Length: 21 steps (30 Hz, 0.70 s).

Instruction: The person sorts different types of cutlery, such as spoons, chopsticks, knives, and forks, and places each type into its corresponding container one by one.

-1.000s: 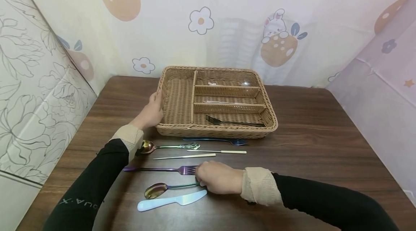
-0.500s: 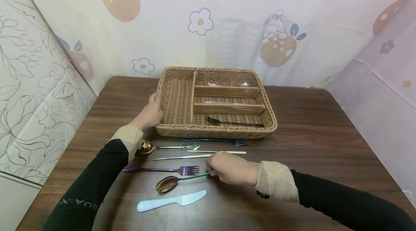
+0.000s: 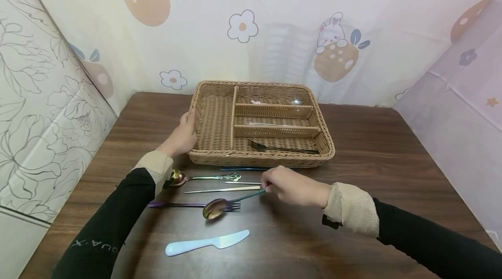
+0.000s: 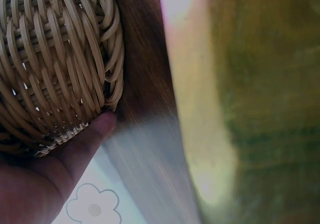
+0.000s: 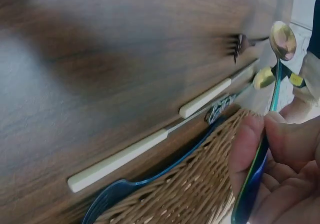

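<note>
My right hand (image 3: pixel 295 185) pinches the green-blue handle of a spoon (image 3: pixel 214 209) between thumb and fingers. Its golden bowl points left, overlapping the purple fork (image 3: pixel 180 205) in the head view. In the right wrist view, the handle's end (image 5: pixel 246 201) crosses the palm. At the left end of the wicker basket (image 3: pixel 213 124), my left hand (image 3: pixel 182 137) grips the side wall. Two white-handled chopsticks (image 3: pixel 227 189) lie beside the right hand. A blue fork (image 3: pixel 241 168) lies along the basket's front, its tines hidden behind that hand in the head view.
An ornate-handled spoon (image 3: pixel 208 177) lies near the left sleeve, and a pale blue knife (image 3: pixel 208 243) lies nearest the front. Inside the divided basket, a black fork (image 3: pixel 282 149) occupies the front compartment. Clear utensils (image 3: pixel 270 124) lie further back in it. A patterned curtain (image 3: pixel 204 30) hangs behind the table.
My right hand has lifted the spoon from beside the knife and carried it back and to the right, toward the basket's front. The left hand stays on the basket.
</note>
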Available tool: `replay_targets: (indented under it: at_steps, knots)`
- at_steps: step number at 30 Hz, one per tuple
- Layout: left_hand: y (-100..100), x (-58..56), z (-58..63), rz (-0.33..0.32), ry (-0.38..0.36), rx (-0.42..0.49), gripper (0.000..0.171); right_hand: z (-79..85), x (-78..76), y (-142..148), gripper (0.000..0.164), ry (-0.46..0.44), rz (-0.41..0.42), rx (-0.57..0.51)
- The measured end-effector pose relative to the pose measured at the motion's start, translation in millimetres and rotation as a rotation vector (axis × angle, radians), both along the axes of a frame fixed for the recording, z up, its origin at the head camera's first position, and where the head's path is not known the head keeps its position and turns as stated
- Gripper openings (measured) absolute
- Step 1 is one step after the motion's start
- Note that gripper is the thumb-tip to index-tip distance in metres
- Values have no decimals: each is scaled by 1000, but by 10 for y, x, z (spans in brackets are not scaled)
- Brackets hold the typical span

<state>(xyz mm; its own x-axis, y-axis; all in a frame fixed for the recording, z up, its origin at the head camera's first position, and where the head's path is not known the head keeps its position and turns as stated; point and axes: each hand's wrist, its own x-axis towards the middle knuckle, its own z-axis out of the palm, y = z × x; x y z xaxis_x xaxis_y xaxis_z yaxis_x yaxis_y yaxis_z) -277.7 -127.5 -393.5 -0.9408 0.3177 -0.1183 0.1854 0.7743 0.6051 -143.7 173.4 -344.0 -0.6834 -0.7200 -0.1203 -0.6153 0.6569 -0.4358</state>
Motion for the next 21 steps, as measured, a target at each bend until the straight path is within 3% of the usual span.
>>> replay_targets:
  at_steps: [6,21]
  knots:
    - [8,11,7,2,1,-3,68,55,-70,95,23,24,-33,-73]
    - [0,4,-5,-4,9,-4,68,392,-364,273,14,-10,-213,-118]
